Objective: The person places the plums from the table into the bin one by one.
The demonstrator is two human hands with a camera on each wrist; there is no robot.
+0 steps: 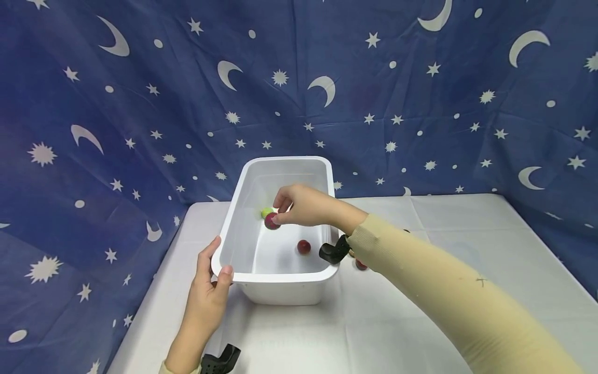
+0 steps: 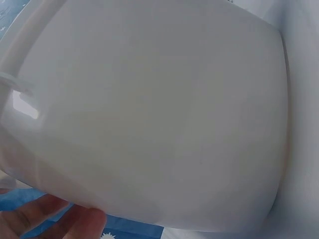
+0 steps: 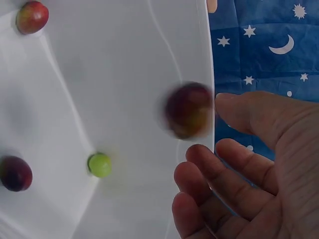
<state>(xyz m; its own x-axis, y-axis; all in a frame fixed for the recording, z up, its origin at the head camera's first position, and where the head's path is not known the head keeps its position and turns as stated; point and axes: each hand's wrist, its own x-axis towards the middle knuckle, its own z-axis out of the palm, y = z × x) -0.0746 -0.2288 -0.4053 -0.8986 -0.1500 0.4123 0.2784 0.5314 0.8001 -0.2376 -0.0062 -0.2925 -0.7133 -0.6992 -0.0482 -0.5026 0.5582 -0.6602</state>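
Observation:
A deep white plastic tub (image 1: pixel 285 278) stands on the table. My left hand (image 1: pixel 208 291) grips its near left corner, thumb over the rim and fingers outside; the left wrist view shows the tub wall (image 2: pixel 164 114) close up. Inside the tub, my right hand (image 3: pixel 244 169) has its thumb and fingers spread apart. A blurred dark red and yellow round fruit (image 3: pixel 188 110), plum-like, hangs just off the fingertips, apparently loose. Below lie a small green round fruit (image 3: pixel 101 165), a dark purple fruit (image 3: pixel 16 173) and a red-yellow one (image 3: pixel 32 17).
Beside the tub's right side, a red fruit (image 1: pixel 361 264) lies on the white tablecloth (image 1: pixel 392 317), partly hidden by my right sleeve (image 1: pixel 420 275). A dark blue curtain (image 1: pixel 289 124) with moons and stars hangs behind the table and along its sides.

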